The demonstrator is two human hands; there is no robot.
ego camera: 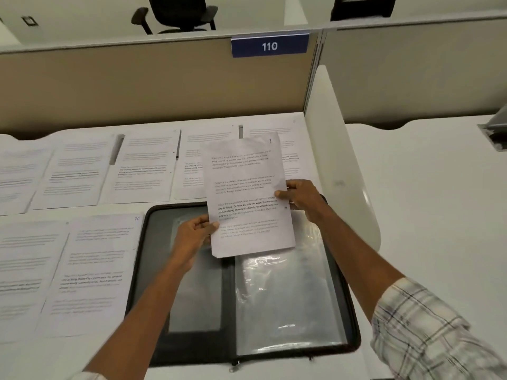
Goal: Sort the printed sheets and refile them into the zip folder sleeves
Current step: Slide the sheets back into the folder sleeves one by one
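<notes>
Both hands are clamped on one printed sheet. The left hand pinches its nine o'clock edge with the thumb on the printed face, and the right hand pinches the three o'clock edge.

The white desk carries loose sheets spread in rows from nine to twelve o'clock of the open zip folder. A glossy clear sleeve fills the folder's three o'clock half. The held sheet hangs above the folder's twelve o'clock end, slightly tilted.

The likely trouble is at entry. With only its side edges gripped, the limp bottom edge could buckle against the sleeve mouth, or slip between sleeves rather than into one. I cannot tell where that mouth lies. A low sweep at twelve o'clock could also scatter the sorted rows.
</notes>
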